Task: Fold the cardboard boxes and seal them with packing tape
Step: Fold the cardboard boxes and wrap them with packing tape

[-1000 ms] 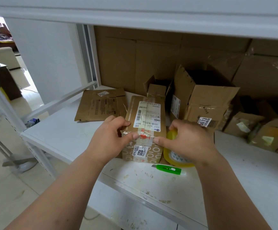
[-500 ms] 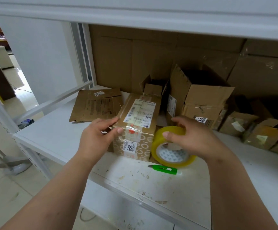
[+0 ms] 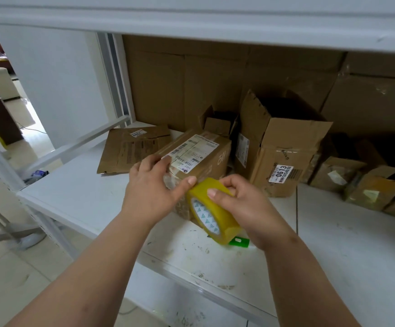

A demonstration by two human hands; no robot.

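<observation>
A small closed cardboard box (image 3: 203,156) with a white shipping label on top sits on the white shelf (image 3: 78,197), turned at an angle. My left hand (image 3: 154,187) grips its near end, fingers over the top edge and thumb stretched along the taped corner. My right hand (image 3: 243,206) holds a yellow roll of packing tape (image 3: 213,211) upright against the box's near right corner. A green box cutter (image 3: 238,241) lies on the shelf under the roll, mostly hidden.
A flattened cardboard box (image 3: 130,149) lies at the back left. A larger open box (image 3: 279,147) with an "0613" sticker stands behind, a small open box (image 3: 217,123) beside it. Several small boxes (image 3: 366,185) crowd the right. An upper shelf (image 3: 191,17) overhangs.
The box has been turned so its long side runs diagonally. My right hand lifted the tape roll off the shelf and brought it up to the box corner; my left hand shifted onto the near end.
</observation>
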